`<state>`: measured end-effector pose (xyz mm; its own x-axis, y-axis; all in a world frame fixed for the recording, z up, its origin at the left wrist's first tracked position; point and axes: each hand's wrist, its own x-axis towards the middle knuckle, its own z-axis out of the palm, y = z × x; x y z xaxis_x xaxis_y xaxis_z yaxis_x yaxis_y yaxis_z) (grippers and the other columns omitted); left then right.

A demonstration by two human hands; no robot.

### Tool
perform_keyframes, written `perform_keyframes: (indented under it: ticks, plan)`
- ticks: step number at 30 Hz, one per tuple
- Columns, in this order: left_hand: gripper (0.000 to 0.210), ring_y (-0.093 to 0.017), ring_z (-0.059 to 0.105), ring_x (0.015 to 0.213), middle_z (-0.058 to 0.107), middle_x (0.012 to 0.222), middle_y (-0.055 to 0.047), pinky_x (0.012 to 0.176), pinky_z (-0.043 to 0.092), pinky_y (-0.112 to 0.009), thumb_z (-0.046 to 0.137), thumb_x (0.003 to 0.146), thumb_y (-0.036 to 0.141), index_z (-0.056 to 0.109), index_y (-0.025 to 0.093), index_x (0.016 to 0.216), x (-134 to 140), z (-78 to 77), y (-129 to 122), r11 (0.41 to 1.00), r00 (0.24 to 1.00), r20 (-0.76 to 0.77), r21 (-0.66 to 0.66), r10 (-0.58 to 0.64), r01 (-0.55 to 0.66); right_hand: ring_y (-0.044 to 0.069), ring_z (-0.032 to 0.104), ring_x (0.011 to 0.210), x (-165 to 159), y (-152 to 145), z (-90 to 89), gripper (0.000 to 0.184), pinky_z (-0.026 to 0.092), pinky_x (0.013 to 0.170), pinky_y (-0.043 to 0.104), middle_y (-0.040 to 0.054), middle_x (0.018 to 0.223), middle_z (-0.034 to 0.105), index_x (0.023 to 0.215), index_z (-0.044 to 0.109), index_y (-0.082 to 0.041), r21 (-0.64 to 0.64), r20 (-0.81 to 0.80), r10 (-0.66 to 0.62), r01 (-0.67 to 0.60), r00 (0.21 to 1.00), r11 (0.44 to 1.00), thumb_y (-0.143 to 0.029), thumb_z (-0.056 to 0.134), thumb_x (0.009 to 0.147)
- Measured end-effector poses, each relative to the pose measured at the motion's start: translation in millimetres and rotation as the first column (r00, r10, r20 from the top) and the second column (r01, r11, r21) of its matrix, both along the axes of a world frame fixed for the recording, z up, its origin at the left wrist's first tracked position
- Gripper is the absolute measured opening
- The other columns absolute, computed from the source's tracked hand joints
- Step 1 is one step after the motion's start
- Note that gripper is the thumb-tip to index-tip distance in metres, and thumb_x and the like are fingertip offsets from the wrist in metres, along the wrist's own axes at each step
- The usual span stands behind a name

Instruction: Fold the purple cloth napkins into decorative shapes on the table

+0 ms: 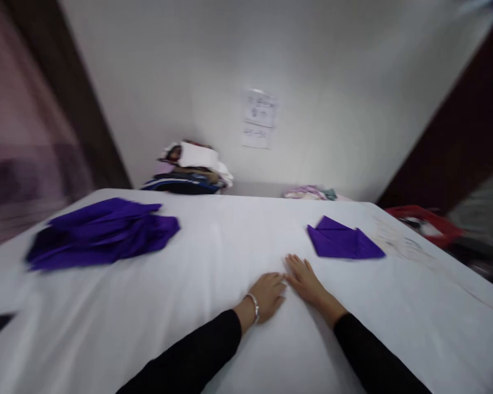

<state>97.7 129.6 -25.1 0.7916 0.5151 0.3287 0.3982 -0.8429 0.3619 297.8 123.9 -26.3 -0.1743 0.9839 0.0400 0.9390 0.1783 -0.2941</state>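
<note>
My left hand [267, 296], with a bracelet at its wrist, rests on the white-covered table [230, 235], fingers loosely out and holding nothing. Just right of it, my right hand [304, 279] lies flat on the same cover with its fingers stretched forward. The fingertips of the left hand come close to the right thumb; whether they touch I cannot tell. Beyond my right hand is a folded purple cloth [345, 241], apart from the fingers. A larger, crumpled heap of purple cloth [107, 232] lies at the table's left side.
Stacked folded clothes [193, 169] stand behind the far edge on the left. Further right there is a small pile of pale fabric [306, 192]. Papers with handwriting [258, 117] hang on the wall. A red basket [429, 221] is beyond the right edge.
</note>
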Motion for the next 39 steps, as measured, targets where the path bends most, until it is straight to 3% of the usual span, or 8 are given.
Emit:
perform_keyframes:
  ticks: [10, 15, 19, 24, 30, 34, 36, 39]
  plan:
    - [0.045, -0.023, 0.035, 0.129, 0.047, 0.136, -0.005, 0.107, 0.025, -0.042, 0.044, 0.087, 0.044, 0.044, 0.025, 0.127, -111.4, 6.7, -71.4, 0.993, 0.985, -0.126, 0.002, 0.117, -0.118, 0.025, 0.026, 0.134, -71.8, -58.2, -30.5, 0.051, 0.023, 0.107, 0.055, 0.0035, 0.143, 0.033, 0.137, 0.037, -0.033, 0.015, -0.156, 0.366, -0.368, 0.917, 0.930, -0.044, 0.042, 0.088]
    - [0.041, -0.023, 0.041, 0.126, 0.051, 0.133, -0.005, 0.105, 0.029, -0.045, 0.055, 0.081, 0.037, 0.051, 0.026, 0.120, -188.3, 4.4, -65.3, 0.922, 0.920, -0.080, -0.012, 0.385, -0.387, 0.025, 0.032, 0.131, -112.5, -78.0, -17.8, 0.054, 0.034, 0.104, 0.051, -0.0006, 0.142, 0.034, 0.137, 0.030, -0.042, 0.041, -0.169, 0.577, -0.579, 0.799, 0.814, -0.041, 0.048, 0.086]
    - [0.022, -0.020, 0.052, 0.114, 0.061, 0.118, -0.005, 0.100, 0.038, -0.035, 0.060, 0.076, 0.025, 0.064, 0.023, 0.098, -253.1, 16.2, -31.1, 0.672, 0.674, 0.018, -0.101, 0.738, -0.733, 0.024, 0.030, 0.132, -136.6, -80.4, -12.8, 0.059, 0.033, 0.105, 0.050, -0.0010, 0.144, 0.031, 0.141, 0.020, -0.040, 0.086, -0.137, 0.594, -0.588, 0.792, 0.804, -0.040, 0.045, 0.088]
    - [0.025, -0.023, 0.055, 0.106, 0.061, 0.112, -0.012, 0.095, 0.040, -0.036, 0.051, 0.084, 0.025, 0.060, 0.015, 0.105, -304.2, 38.4, 28.1, 0.342, 0.336, 0.066, -0.141, 0.940, -0.929, 0.028, 0.028, 0.133, -150.2, -79.0, -26.0, 0.050, 0.029, 0.105, 0.055, 0.0012, 0.145, 0.029, 0.139, 0.032, -0.034, 0.147, -0.022, 0.547, -0.538, 0.837, 0.830, -0.039, 0.042, 0.090]
    - [0.030, -0.023, 0.059, 0.092, 0.061, 0.101, -0.013, 0.080, 0.045, -0.033, 0.055, 0.082, 0.038, 0.061, 0.013, 0.097, -305.0, 55.0, 87.0, 0.149, 0.145, 0.036, -0.193, 0.989, -0.970, 0.029, 0.033, 0.130, -151.0, -78.3, -27.7, 0.047, 0.033, 0.104, 0.054, 0.0009, 0.143, 0.032, 0.135, 0.038, -0.035, 0.156, -0.044, 0.556, -0.544, 0.830, 0.825, -0.038, 0.044, 0.089]
    - [0.021, -0.022, 0.057, 0.094, 0.062, 0.096, -0.012, 0.082, 0.044, -0.033, 0.044, 0.088, 0.024, 0.061, 0.013, 0.092, -294.4, 75.3, 100.6, 0.202, 0.194, 0.062, -0.161, 0.979, -0.966, 0.030, 0.035, 0.129, -151.0, -77.6, -26.5, 0.045, 0.033, 0.104, 0.056, -0.0011, 0.142, 0.035, 0.133, 0.042, -0.040, 0.147, -0.144, 0.534, -0.515, 0.833, 0.844, -0.039, 0.047, 0.087]
    - [0.030, -0.021, 0.055, 0.100, 0.060, 0.102, -0.013, 0.087, 0.041, -0.034, 0.035, 0.091, 0.024, 0.060, 0.010, 0.097, -278.8, 87.4, 92.9, 0.333, 0.322, 0.109, -0.105, 0.941, -0.937, 0.029, 0.033, 0.130, -149.6, -77.4, -26.3, 0.045, 0.029, 0.106, 0.057, -0.0028, 0.141, 0.036, 0.131, 0.043, -0.042, 0.113, -0.238, 0.515, -0.503, 0.823, 0.857, -0.040, 0.049, 0.086]
    - [0.028, -0.017, 0.053, 0.104, 0.061, 0.106, -0.007, 0.096, 0.035, -0.033, 0.037, 0.091, 0.026, 0.061, 0.012, 0.095, -235.5, 92.1, 56.5, 0.626, 0.620, 0.120, -0.015, 0.775, -0.779, 0.027, 0.031, 0.132, -147.8, -76.0, -22.0, 0.048, 0.022, 0.109, 0.056, -0.0035, 0.141, 0.038, 0.131, 0.041, -0.043, 0.022, -0.526, 0.365, -0.417, 0.768, 0.909, -0.044, 0.050, 0.085]
